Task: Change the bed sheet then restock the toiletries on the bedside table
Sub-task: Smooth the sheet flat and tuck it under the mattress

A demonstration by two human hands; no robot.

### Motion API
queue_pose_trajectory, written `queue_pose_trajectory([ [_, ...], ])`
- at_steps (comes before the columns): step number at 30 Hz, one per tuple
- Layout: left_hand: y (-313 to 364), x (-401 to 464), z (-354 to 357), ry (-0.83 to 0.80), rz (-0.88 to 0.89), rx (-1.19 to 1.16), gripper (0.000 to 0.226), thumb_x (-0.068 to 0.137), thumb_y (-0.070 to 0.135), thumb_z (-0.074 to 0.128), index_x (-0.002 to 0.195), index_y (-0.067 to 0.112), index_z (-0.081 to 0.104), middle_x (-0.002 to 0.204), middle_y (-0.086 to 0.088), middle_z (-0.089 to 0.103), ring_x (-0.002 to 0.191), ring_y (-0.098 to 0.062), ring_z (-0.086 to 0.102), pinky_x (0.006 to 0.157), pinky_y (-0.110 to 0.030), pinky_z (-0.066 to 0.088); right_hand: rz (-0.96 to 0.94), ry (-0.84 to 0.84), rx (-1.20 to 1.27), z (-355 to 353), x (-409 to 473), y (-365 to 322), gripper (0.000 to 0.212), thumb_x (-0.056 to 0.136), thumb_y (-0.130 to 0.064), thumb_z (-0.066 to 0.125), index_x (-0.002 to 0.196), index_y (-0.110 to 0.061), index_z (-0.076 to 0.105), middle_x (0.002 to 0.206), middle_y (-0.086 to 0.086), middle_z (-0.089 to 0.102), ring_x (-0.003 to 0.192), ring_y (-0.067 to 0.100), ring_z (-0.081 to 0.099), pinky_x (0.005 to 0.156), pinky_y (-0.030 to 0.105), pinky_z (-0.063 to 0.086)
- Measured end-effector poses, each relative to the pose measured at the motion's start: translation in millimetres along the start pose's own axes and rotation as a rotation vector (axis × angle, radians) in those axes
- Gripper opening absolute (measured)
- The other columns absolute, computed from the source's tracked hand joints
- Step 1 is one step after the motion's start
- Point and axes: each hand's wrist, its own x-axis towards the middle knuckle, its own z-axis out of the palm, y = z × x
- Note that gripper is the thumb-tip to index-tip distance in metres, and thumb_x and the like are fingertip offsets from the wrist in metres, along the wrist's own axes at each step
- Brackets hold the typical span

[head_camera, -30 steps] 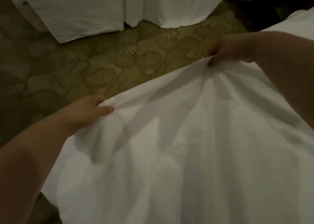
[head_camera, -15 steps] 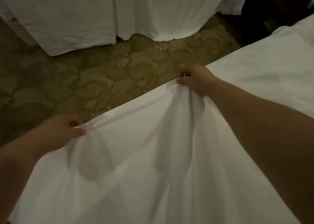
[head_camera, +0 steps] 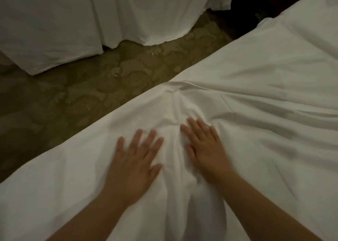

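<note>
A white bed sheet (head_camera: 256, 103) is spread over the bed nearest the camera, covering the lower and right parts of the view, its edge running diagonally beside the patterned carpet (head_camera: 73, 98). The left hand (head_camera: 135, 160) is laid palm-down on the sheet with its fingers straight and fanned apart; nothing is gripped by it. The right hand (head_camera: 204, 145) is likewise pressed flat on the sheet just beside the left, fingers extended and slightly spread. A bunched ridge of wrinkled fabric is seen between the two hands, and creases radiate from a small fold near the sheet's edge beyond the fingertips. Across the strip of carpet, a second bed's white linen (head_camera: 91, 17) is seen hanging down to the floor.
</note>
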Motion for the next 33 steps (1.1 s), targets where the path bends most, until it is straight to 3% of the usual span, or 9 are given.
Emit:
queue_pose_trajectory([
  [5,-46,-25,-10,-0.096,-0.313,-0.045,0.066,0.095,0.053,0.017,0.147,0.014,0.031,0.152,-0.014,0.03,0.137,-0.04,0.032,0.103,-0.063,0.027,0.523,-0.158,-0.007,-22,-14,31,0.066,0.088,-0.047,0.011,0.149,-0.025,0.022,0.158,0.001,0.015,0.145,0.018,0.013,0.114,0.038,0.009],
  [7,-40,-29,-17,-0.05,-0.368,-0.083,0.064,0.097,0.047,0.022,0.147,0.006,0.027,0.153,-0.017,0.025,0.14,-0.038,0.025,0.106,-0.062,0.021,0.549,-0.162,0.022,-28,-27,9,0.066,0.09,-0.048,0.01,0.151,-0.024,0.014,0.159,0.001,0.006,0.146,0.019,0.005,0.115,0.04,0.007],
  [12,-13,-29,-16,-0.114,0.113,0.016,0.056,0.094,0.049,0.022,0.141,0.022,0.036,0.144,-0.005,0.045,0.131,-0.027,0.032,0.099,-0.054,0.024,0.423,-0.223,0.219,-18,-67,-73,0.082,0.072,-0.051,-0.004,0.15,-0.033,0.015,0.159,-0.006,0.002,0.147,0.016,0.0,0.114,0.033,-0.002],
  [16,-59,-24,-32,-0.277,0.098,0.04,0.06,0.081,0.048,0.035,0.134,0.022,0.05,0.137,-0.005,0.054,0.12,-0.033,0.053,0.085,-0.058,0.045,0.765,-0.163,0.162,-22,-70,-85,0.074,0.08,-0.046,0.006,0.149,-0.026,0.023,0.158,0.001,0.014,0.146,0.02,0.013,0.115,0.04,0.015],
  [20,-108,-1,-62,-0.36,0.259,0.124,0.06,0.077,0.044,0.033,0.115,0.014,0.069,0.121,-0.009,0.065,0.107,-0.031,0.064,0.073,-0.056,0.055,1.017,-0.064,0.356,-37,-40,-107,0.055,0.099,-0.041,0.018,0.149,-0.02,0.023,0.157,0.004,0.02,0.144,0.02,0.018,0.115,0.032,0.016],
  [24,-110,25,-99,-0.43,0.474,0.136,0.065,0.091,0.045,0.014,0.149,0.019,0.025,0.156,-0.001,0.012,0.144,-0.028,0.018,0.113,-0.051,0.02,1.115,0.021,0.541,-40,-8,-150,0.052,0.1,-0.034,0.035,0.149,-0.018,0.022,0.156,0.003,0.023,0.142,0.018,0.021,0.114,0.026,0.014],
  [26,-99,46,-108,-0.347,0.5,0.096,0.065,0.091,0.047,0.012,0.148,0.019,0.03,0.156,-0.003,0.01,0.143,-0.028,0.022,0.113,-0.049,0.02,1.168,0.062,0.625,-41,2,-162,0.053,0.1,-0.035,0.037,0.148,-0.019,0.024,0.155,0.001,0.026,0.141,0.016,0.023,0.115,0.026,0.014],
  [29,-77,81,-113,-0.434,0.578,0.105,0.058,0.101,0.045,0.019,0.152,0.021,0.006,0.16,-0.003,-0.004,0.147,-0.022,-0.002,0.118,-0.042,0.003,1.273,0.088,0.627,-43,14,-161,0.053,0.1,-0.038,0.034,0.148,-0.02,0.023,0.153,-0.002,0.027,0.14,0.014,0.023,0.114,0.025,0.015],
  [33,-47,132,-118,-0.36,0.674,0.073,0.057,0.101,0.043,0.023,0.152,0.022,0.006,0.16,-0.003,-0.003,0.147,-0.021,-0.003,0.118,-0.037,0.002,1.362,0.15,0.641,-49,43,-141,0.054,0.099,-0.042,0.033,0.148,-0.022,0.02,0.153,-0.005,0.026,0.139,0.013,0.025,0.114,0.026,0.018],
])
